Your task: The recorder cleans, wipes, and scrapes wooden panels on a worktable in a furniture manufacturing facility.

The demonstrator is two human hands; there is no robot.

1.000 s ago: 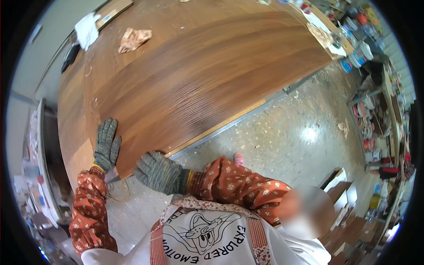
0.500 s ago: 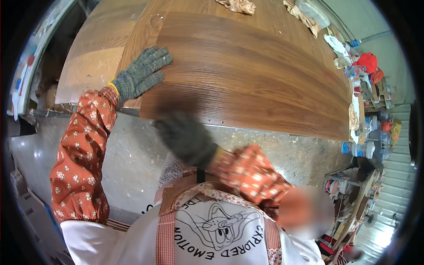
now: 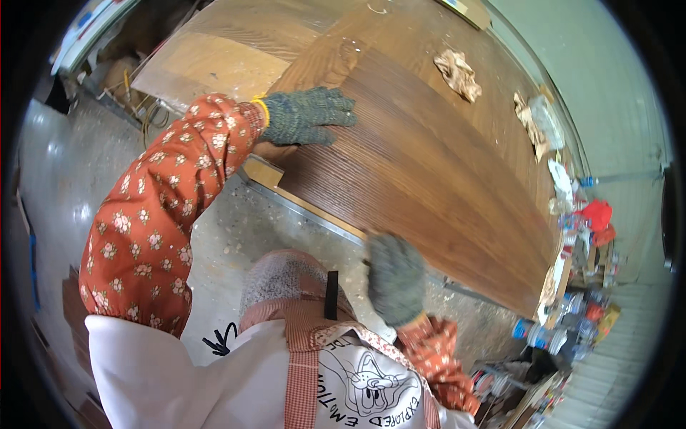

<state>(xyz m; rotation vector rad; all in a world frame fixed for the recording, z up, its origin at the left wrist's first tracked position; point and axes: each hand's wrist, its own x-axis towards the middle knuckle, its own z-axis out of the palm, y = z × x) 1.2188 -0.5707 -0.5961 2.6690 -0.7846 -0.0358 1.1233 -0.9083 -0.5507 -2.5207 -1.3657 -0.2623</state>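
A brown wood-grain panel lies across the worktable, slanting from upper left to lower right. My left hand, in a grey-green knitted glove with a yellow cuff edge, rests flat near the panel's left end, fingers stretched out and slightly apart. Down at the front edge of the panel, my right hand is curled closed in a matching glove. Its fingers face away, so anything inside them is hidden. Floral orange-red sleeves cover both forearms.
Crumpled brown paper lies beyond the panel, with another crumpled piece farther right. Plastic bottles and a red bag crowd the right side. A lighter board sits at the far left. Concrete floor shows below the front edge.
The view has turned, so the panel appears more slanted. My right hand has moved rightward along the front edge and is less blurred. My left hand still lies flat on the panel.
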